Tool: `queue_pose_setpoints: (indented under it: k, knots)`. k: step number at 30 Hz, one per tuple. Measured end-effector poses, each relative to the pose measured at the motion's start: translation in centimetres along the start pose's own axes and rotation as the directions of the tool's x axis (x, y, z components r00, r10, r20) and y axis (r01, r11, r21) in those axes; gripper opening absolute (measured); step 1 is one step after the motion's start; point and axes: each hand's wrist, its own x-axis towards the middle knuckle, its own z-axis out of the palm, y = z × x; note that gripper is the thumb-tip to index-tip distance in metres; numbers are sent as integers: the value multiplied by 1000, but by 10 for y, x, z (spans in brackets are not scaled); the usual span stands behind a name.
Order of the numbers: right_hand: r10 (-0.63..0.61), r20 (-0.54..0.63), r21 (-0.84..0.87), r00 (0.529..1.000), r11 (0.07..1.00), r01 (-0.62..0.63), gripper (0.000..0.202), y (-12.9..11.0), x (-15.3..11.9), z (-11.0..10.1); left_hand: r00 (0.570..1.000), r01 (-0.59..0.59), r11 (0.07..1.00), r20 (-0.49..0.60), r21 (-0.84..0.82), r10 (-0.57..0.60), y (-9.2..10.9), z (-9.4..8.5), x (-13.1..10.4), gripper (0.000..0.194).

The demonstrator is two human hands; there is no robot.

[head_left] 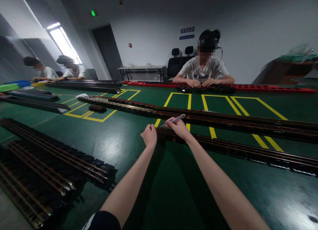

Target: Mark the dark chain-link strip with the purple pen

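My right hand (179, 128) is closed around a small screwdriver (178, 118) with a translucent handle. The screwdriver's thin shaft points left, toward my other hand. My left hand (150, 136) is closed at the left end of a long black strip (218, 144) with copper-coloured rods along it. Whatever its fingers pinch is hidden. The strip runs off to the right across the green table (119, 137). Just beyond my hands lies another long black strip (139, 109) with similar rods.
Several black strips with copper rods (59, 150) lie at the near left. A short black piece (97, 109) sits farther back. Across the table a person (204, 69) handles dark parts beside a long red rail (268, 88). Two other people sit at the far left near dark channels (84, 86).
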Motion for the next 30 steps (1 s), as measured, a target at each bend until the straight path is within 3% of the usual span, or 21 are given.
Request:
queue_pose_setpoints:
  k: [14, 20, 30]
  knots:
    - [-6, 8, 10, 1000, 1000, 6, 29, -3, -2, 2, 999, 14, 999, 34, 38, -15, 2, 1, 2, 31]
    - [20, 20, 27, 1000, 999, -20, 20, -3, -2, 3, 1000, 12, 1000, 0, 1, -12, 2, 3, 2, 25]
    - [14, 29, 46, 999, 999, -15, 13, -5, -4, 2, 999, 19, 997, 44, 69, -23, 4, 2, 2, 30]
